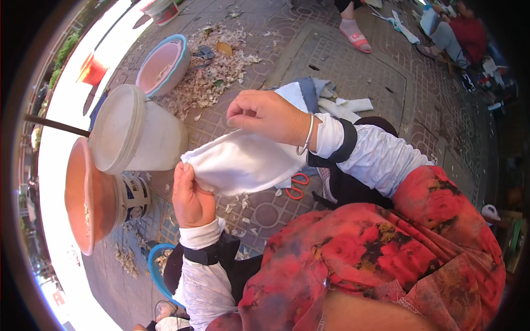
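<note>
A piece of white cloth (248, 165) with stitched-looking edges is stretched in front of me. My left hand (193, 199) is closed on its left corner, thumb on top. Above its upper edge is my right hand (270, 117), wearing a silver bangle, with thumb and fingers curled together. Whatever is in that pinch, perhaps a thread, is too small to make out. Just below the cloth's right end lie red-handled scissors (298, 186). Behind my right wrist are folded white and blue fabric pieces (309, 92), partly hidden by my arm.
On the left stand a lidded white bucket (157, 135), an orange basin (102, 193) on another bucket, and a pink-and-blue basin (185, 60). Dry peelings (221, 71) cover the paving. A blue tub (157, 276) is near my left forearm. A sandaled foot (356, 36) shows ahead.
</note>
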